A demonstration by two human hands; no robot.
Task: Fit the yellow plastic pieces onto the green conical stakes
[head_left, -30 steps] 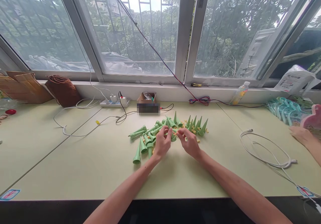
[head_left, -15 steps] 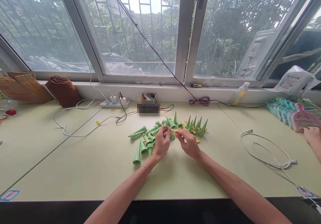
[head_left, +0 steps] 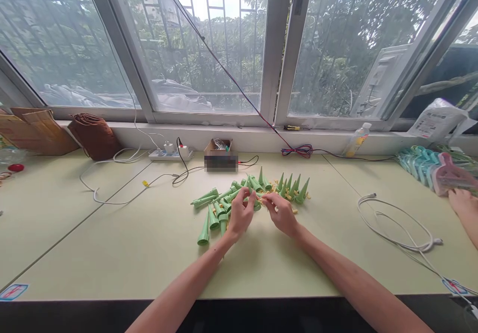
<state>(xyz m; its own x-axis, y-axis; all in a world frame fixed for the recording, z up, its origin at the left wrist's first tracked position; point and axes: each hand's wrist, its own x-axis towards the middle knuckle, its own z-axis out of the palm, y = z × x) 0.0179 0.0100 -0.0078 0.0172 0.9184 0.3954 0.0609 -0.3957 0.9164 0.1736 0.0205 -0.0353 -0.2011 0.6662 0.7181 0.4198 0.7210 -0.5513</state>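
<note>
My left hand (head_left: pixel 242 214) is closed around a green plastic cone, a plant watering spike (head_left: pixel 257 205), whose lower part shows below the fingers. My right hand (head_left: pixel 281 213) pinches a small yellow piece (head_left: pixel 263 199) against the spike's side; the fingers partly hide it. Several green spikes lie in a pile left of my hands, one spike (head_left: pixel 203 231) nearest me. On the right, a row of spikes stands point up, one green spike (head_left: pixel 302 191) at its end, with yellow pieces (head_left: pixel 306 196) stuck in their sides. A loose yellow piece (head_left: pixel 295 211) lies beside my right hand.
Behind the pile stands a small cardboard box (head_left: pixel 218 145). A power strip (head_left: pixel 171 155) and white cable (head_left: pixel 112 202) lie at left, a coiled cable (head_left: pixel 396 228) at right. Another person's hand (head_left: pixel 463 203) touches a pink dustpan (head_left: pixel 451 173). A bottle (head_left: pixel 356 141) stands near the window.
Both my hands stay nearly in place, with only slight finger movement at the yellow piece. The other person's hand at the right edge has shifted slightly left.
</note>
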